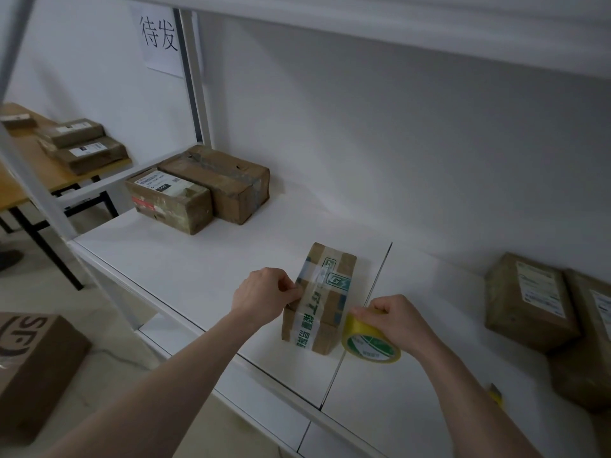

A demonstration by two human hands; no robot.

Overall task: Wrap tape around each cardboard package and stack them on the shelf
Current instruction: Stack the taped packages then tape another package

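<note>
Box (29,368) printed SF sitting cut off at frame's left edge, left hand (264,294) pinching clear tape against a small cardboard package (322,302) resting mid-shelf (185,266), right hand (391,320) gripping a yellow tape roll (367,343) beside it, fingers partly covering the roll, parcels (535,305) at right running out of frame.

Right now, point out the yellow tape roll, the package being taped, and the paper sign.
yellow tape roll (370,345), head view, printed side face.
package being taped (334,282), head view, top face.
paper sign (158,38), head view, its written characters.
</note>
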